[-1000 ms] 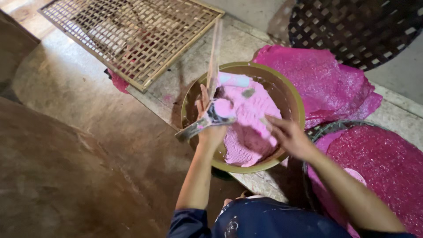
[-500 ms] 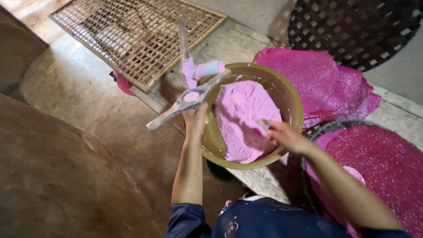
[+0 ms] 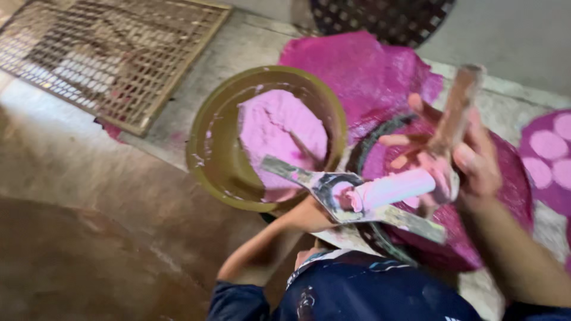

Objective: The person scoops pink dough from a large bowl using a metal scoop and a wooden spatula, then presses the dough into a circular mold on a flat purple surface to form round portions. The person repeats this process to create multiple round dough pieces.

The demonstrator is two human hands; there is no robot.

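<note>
- Since half a second ago, the right hand (image 3: 458, 157) has risen from the bowl's edge and now holds a wooden stick (image 3: 457, 107); the metal press tool (image 3: 351, 199) has swung from the bowl's left side to its lower right.
- Head view, count: one olive-brown bowl (image 3: 217, 154), holding one mound of pink dough (image 3: 276, 134), tilted toward the far right wall.
- One press tool, a flat metal bar with a round opening from which one pink dough cylinder (image 3: 395, 187) projects toward the right hand.
- Left hand (image 3: 306, 215) closed under the tool, gripping it just beside the bowl's near rim.
- Right hand closed around the stick's lower part, fingertips (image 3: 440, 172) touching the cylinder's end.
- One round tray (image 3: 505, 208) with magenta cloth beneath the right hand; a second magenta cloth (image 3: 357, 71) beyond the bowl.
- One bamboo lattice rack (image 3: 107, 53) at upper left; one dark round lattice (image 3: 380, 18), cut off by the top edge.
- Pale pink discs (image 3: 547, 157) at the right edge, cut off; count unclear.
- Motion blur softens both hands and the stick.
</note>
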